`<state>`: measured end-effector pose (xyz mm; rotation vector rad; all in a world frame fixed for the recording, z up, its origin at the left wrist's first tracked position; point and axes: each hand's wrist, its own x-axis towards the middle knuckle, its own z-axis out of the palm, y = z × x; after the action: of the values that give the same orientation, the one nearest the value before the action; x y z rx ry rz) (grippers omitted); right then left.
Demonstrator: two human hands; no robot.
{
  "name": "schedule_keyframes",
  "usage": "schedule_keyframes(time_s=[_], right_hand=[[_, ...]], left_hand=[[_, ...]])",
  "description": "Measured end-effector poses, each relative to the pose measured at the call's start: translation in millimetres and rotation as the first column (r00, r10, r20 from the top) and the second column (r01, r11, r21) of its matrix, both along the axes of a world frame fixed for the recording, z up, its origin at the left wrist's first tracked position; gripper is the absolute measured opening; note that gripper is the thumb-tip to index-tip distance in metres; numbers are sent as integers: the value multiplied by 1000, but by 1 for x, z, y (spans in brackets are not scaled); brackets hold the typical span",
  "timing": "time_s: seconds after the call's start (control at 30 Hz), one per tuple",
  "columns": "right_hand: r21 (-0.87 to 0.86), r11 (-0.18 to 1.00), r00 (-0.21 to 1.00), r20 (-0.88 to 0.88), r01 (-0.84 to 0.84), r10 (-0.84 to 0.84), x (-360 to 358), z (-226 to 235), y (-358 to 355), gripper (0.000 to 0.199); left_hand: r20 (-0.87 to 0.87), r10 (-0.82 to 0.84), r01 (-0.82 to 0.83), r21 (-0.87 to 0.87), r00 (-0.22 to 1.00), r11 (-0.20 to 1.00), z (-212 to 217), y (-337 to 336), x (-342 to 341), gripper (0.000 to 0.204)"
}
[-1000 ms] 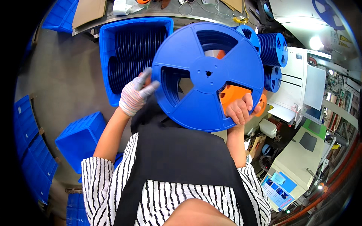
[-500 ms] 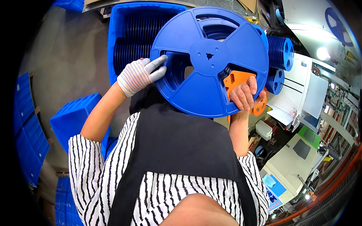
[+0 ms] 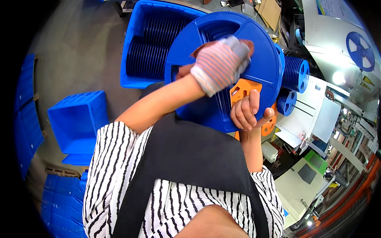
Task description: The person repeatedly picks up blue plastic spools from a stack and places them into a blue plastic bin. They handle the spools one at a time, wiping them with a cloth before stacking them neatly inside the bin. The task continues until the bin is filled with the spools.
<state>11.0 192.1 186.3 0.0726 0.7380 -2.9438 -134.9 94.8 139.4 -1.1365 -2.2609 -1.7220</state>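
Observation:
A large blue plastic reel (image 3: 262,59) is held up in front of my chest, face toward me. My right hand (image 3: 248,113), bare, grips its lower right rim together with an orange plastic tool (image 3: 242,87) pressed against the reel. My left hand (image 3: 220,63), in a striped white work glove, lies across the reel's hub with its back toward me. It is blurred, so its grip is unclear. My left forearm crosses the reel's lower left part and hides it.
A big blue crate (image 3: 129,59) filled with upright blue reels stands behind the held reel. An empty blue crate (image 3: 75,123) sits at the left, with more blue crates along the left edge. Stacked blue reels (image 3: 297,73) and white machines (image 3: 317,115) stand at the right.
My left hand left the reel's left edge and swept right onto its hub. The reel has come closer and higher in view. My right hand keeps its hold.

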Motion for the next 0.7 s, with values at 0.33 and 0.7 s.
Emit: schedule_keyframes(time_s=[0.33,0.7], right_hand=[[-5,999,999,33,33,-33,13,-10,6,29],[39,999,1000,7,-11,11,7,-10,-1,33]], left_hand=[[119,-192,182,96,974,979,-19,-9,22,16],[162,71,-69,-13,984,998,-34,22,-2,15]])
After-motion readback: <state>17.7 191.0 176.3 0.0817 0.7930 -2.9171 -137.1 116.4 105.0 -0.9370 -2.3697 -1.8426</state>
